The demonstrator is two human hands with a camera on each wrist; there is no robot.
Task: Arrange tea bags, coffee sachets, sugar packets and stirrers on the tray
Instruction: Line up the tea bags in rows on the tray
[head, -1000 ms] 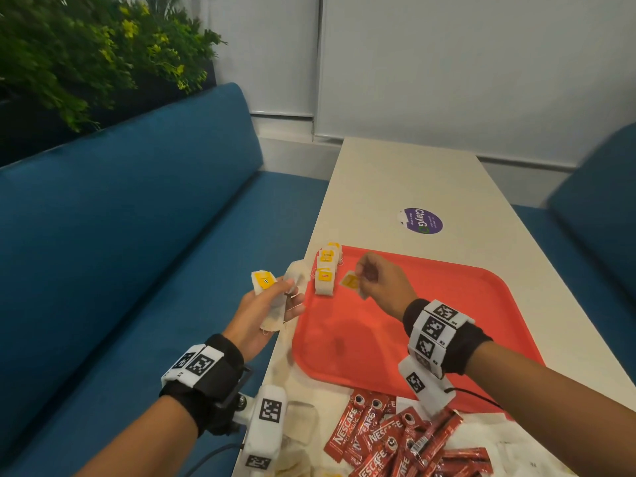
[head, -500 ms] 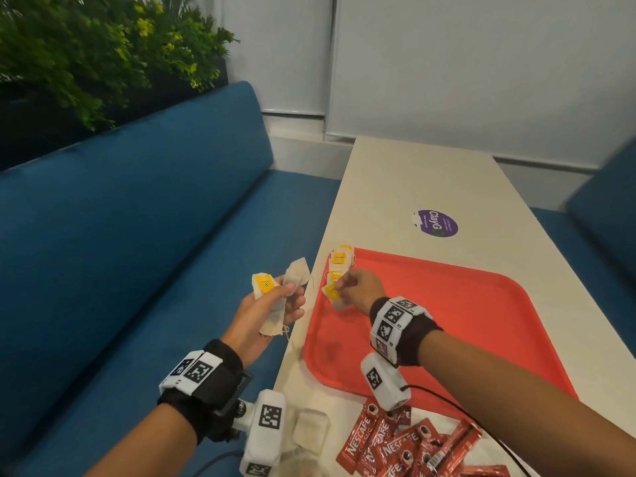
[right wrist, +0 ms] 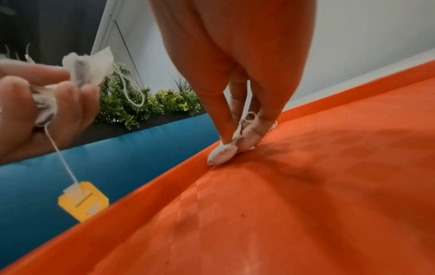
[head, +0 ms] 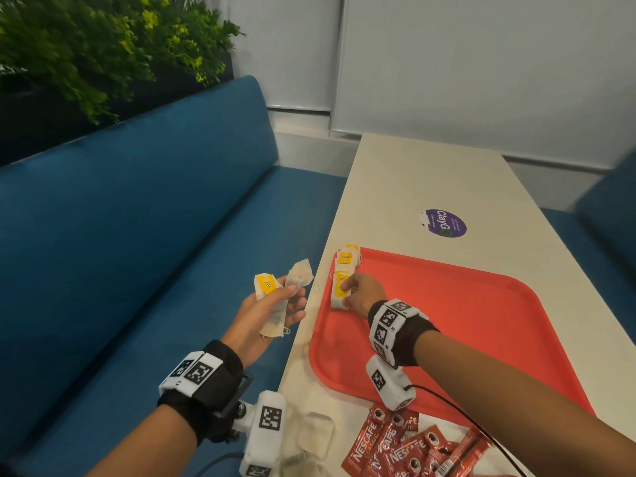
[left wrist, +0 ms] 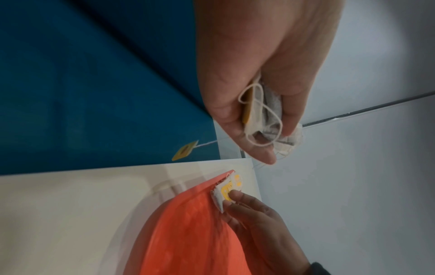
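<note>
1. Head view: right hand (head: pixel 363 295) pinches a tea bag (head: pixel 339 292) lying lengthwise along the tray (head: pixel 481 321)'s left rim, nearest in a row.
2. Left hand (head: pixel 265 313) grips spare tea bags (head: pixel 275 297) off the counter (head: pixel 413 187)'s edge; the tray's middle lies bare.

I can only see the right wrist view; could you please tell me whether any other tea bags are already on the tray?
Observer: Yes, the head view shows a row of tea bags along the left edge of the tray, just beyond the tea bag that the right hand pinches.
Operator: Thank you. Where are the coffee sachets?
Observer: The red coffee sachets lie on the table, off the tray's near edge.
</note>
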